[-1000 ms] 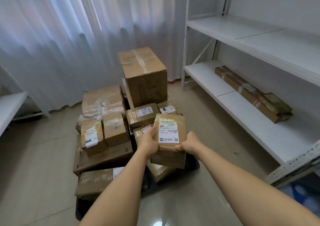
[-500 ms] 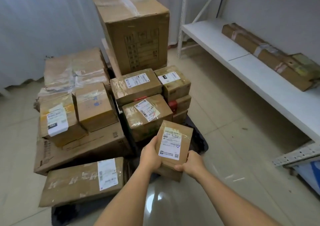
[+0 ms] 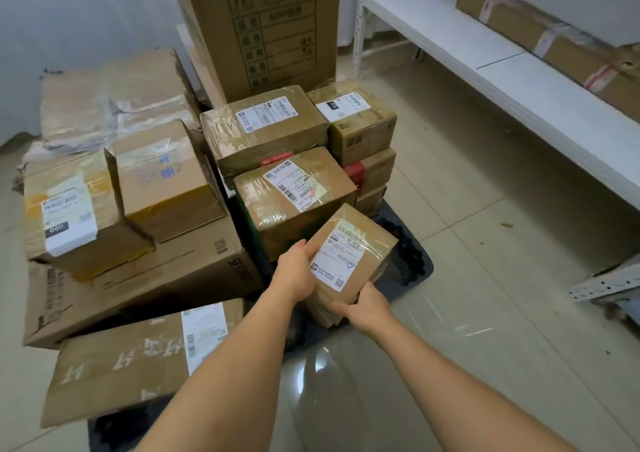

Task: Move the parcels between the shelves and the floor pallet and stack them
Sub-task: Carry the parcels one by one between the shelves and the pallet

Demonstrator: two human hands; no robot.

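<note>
I hold a small taped brown parcel (image 3: 360, 247) with a white label in both hands, low over the near right corner of the dark floor pallet (image 3: 412, 261). My left hand (image 3: 296, 271) grips its left edge and my right hand (image 3: 363, 308) grips its near right corner. Under it lies another flat parcel, mostly hidden. Just behind it sits a taped parcel (image 3: 294, 202) with a tilted label. The pallet carries several stacked parcels, with a tall carton (image 3: 263, 25) at the back. A long parcel (image 3: 554, 43) lies on the white shelf (image 3: 512, 84) at the right.
A long flat box (image 3: 131, 358) lies at the pallet's near left, with a wide box (image 3: 138, 278) and two small boxes on top behind it. Tiled floor (image 3: 467, 209) runs between pallet and shelf. A shelf upright (image 3: 602, 282) lies low at the right.
I have moved closer and lower to the pallet. The small parcel has come down from chest height to just above the pallet's near right corner, both hands still on it.
</note>
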